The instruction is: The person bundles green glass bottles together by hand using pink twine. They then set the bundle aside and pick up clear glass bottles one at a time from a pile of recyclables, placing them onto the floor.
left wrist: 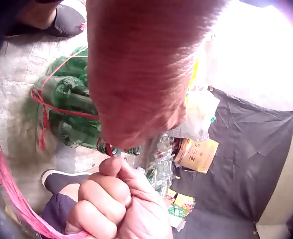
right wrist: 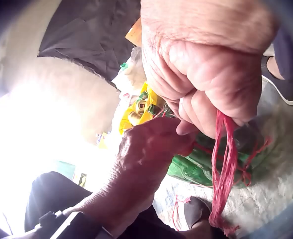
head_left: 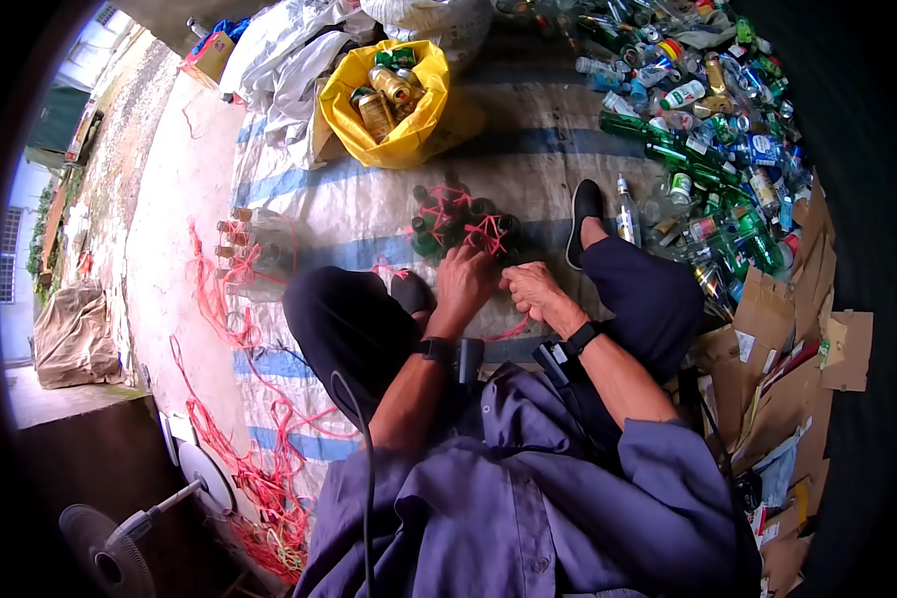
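Green bottles (head_left: 465, 221), bound together with red string (right wrist: 225, 164), stand as a bundle on the striped mat (head_left: 528, 149) between the person's feet. The right hand (head_left: 534, 290) is clenched around a strand of the string. The left hand (head_left: 465, 280) lies curled on the bundle; if it pinches string, I cannot tell
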Available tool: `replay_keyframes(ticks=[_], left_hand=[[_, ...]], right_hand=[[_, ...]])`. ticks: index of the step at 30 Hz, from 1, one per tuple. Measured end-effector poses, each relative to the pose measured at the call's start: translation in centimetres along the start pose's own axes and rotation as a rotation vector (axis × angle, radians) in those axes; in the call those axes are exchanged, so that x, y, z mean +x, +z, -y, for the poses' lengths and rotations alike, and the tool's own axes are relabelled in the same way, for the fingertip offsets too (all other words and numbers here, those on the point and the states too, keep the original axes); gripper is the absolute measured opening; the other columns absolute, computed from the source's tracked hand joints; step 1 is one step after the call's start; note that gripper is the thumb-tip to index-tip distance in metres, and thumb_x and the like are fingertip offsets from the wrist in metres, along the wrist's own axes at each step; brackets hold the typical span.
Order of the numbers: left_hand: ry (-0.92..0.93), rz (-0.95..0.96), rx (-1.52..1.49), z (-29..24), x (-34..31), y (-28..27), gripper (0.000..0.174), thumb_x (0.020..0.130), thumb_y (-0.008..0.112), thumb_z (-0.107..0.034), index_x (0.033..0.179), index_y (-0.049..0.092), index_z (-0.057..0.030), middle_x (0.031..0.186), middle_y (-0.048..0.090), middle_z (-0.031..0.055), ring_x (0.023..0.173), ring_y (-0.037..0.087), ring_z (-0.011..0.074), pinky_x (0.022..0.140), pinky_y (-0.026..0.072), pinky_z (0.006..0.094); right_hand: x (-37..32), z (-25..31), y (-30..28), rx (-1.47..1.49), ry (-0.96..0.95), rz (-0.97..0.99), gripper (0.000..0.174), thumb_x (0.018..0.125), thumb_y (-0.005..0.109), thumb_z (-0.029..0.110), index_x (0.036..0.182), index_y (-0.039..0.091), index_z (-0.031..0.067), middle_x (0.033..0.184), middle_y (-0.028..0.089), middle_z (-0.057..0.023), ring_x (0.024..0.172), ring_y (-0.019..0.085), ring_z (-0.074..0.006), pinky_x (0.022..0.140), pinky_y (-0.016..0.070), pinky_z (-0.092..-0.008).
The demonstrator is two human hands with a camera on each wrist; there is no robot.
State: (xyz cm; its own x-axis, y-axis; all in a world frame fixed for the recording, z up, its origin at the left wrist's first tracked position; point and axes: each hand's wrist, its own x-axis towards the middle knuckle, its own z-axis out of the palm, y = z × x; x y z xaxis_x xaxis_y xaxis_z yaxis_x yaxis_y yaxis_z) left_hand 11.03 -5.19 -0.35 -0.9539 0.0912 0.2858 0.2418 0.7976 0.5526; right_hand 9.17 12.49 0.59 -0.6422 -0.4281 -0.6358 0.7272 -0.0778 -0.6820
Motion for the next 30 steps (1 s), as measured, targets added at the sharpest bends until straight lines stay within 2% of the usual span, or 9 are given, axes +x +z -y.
replay_keyframes(ticks=[7,9,13,15,18,22,25,27,30], left_hand=[[0.027,0.041,0.035,-0.3,0.2,-0.8,0.019,0.071,0.072,-0.024,0.088,0.073,-0.0164,0.101,0.063,0.0041,0.099,0.052,0.0282,0.081,0.0418,0.0437],[0.035,0.026,0.033,-0.6,0.1,-0.9,0.018,0.071,0.071,-0.023,0.087,0.071,-0.0146,0.104,0.062,0.006,0.1,0.053,0.0297,0.08,0.0412,0.0439],[0.03,0.048,0.017,-1.1,0.0,-1.3,0.021,0.069,0.072,-0.023,0.087,0.068,-0.0127,0.111,0.059,0.0085,0.103,0.053,0.0322,0.08,0.0407,0.0449],[0.04,0.035,0.057,-0.6,-0.1,-1.0,0.026,0.066,0.076,-0.022,0.091,0.074,-0.0134,0.101,0.062,0.0068,0.099,0.054,0.0285,0.079,0.0443,0.0413],[0.027,-0.05,-0.052,-0.1,-0.3,0.1,0.012,0.071,0.071,-0.018,0.082,0.073,-0.0125,0.09,0.064,0.0067,0.087,0.056,0.0289,0.076,0.0457,0.041],[-0.037,-0.013,0.074,-0.3,-0.4,0.7,0.014,0.07,0.071,-0.022,0.079,0.068,-0.0124,0.094,0.062,0.0053,0.095,0.057,0.0296,0.069,0.0453,0.044],[-0.048,-0.062,0.069,-0.5,-0.6,0.7,0.012,0.071,0.069,-0.021,0.079,0.069,-0.0126,0.095,0.063,0.0042,0.095,0.058,0.0288,0.068,0.0451,0.0445],[-0.076,-0.068,0.012,-0.3,-0.9,0.8,0.012,0.07,0.069,-0.02,0.079,0.069,-0.012,0.092,0.064,0.0056,0.096,0.058,0.03,0.071,0.046,0.0441],[-0.073,-0.069,-0.043,1.1,-0.7,1.9,0.012,0.07,0.068,-0.018,0.079,0.068,-0.0101,0.092,0.066,0.0076,0.094,0.059,0.0324,0.076,0.0466,0.0438]], right_hand=[[0.2,0.4,0.4,0.122,0.078,0.01,0.024,0.086,0.066,0.021,0.068,0.063,0.0059,0.054,0.045,0.0064,0.04,0.04,-0.0063,0.037,0.0278,-0.0255],[0.1,0.6,0.9,0.007,0.047,-0.027,0.02,0.092,0.061,0.016,0.084,0.058,-0.0019,0.059,0.044,0.0046,0.041,0.039,-0.0055,0.037,0.0257,-0.0224],[-0.1,-0.1,1.3,0.085,-0.09,0.096,0.02,0.092,0.06,0.016,0.084,0.058,-0.0014,0.058,0.043,0.0051,0.04,0.038,-0.0051,0.037,0.0253,-0.0217],[-0.2,0.2,2.1,-0.274,-0.071,-0.11,0.021,0.093,0.059,0.017,0.083,0.059,-0.0012,0.058,0.043,0.0054,0.04,0.038,-0.0047,0.037,0.0248,-0.0215],[-1.4,0.5,2.7,-0.361,-0.119,-0.167,0.024,0.094,0.058,0.02,0.083,0.06,-0.0007,0.057,0.043,0.0055,0.04,0.037,-0.004,0.036,0.0241,-0.021],[-2.5,0.5,2.1,-0.358,-0.196,-0.129,0.027,0.094,0.057,0.021,0.08,0.063,-0.0012,0.057,0.045,0.0045,0.042,0.04,-0.0063,0.037,0.0283,-0.0247],[-1.2,-1.2,1.2,-0.515,-0.296,-0.275,0.026,0.09,0.056,0.019,0.078,0.066,-0.0018,0.06,0.055,-0.0038,0.05,0.052,-0.0152,0.046,0.041,-0.0318],[-0.5,-1.9,0.6,-0.733,-0.502,-0.303,0.028,0.079,0.056,0.02,0.074,0.07,-0.0045,0.072,0.067,-0.0228,0.071,0.068,-0.0317,0.07,0.0518,-0.0405],[-0.1,-2.0,0.6,-0.821,-0.631,-0.277,0.027,0.078,0.056,0.018,0.076,0.07,-0.0051,0.074,0.067,-0.0226,0.074,0.068,-0.0334,0.071,0.0524,-0.0405]])
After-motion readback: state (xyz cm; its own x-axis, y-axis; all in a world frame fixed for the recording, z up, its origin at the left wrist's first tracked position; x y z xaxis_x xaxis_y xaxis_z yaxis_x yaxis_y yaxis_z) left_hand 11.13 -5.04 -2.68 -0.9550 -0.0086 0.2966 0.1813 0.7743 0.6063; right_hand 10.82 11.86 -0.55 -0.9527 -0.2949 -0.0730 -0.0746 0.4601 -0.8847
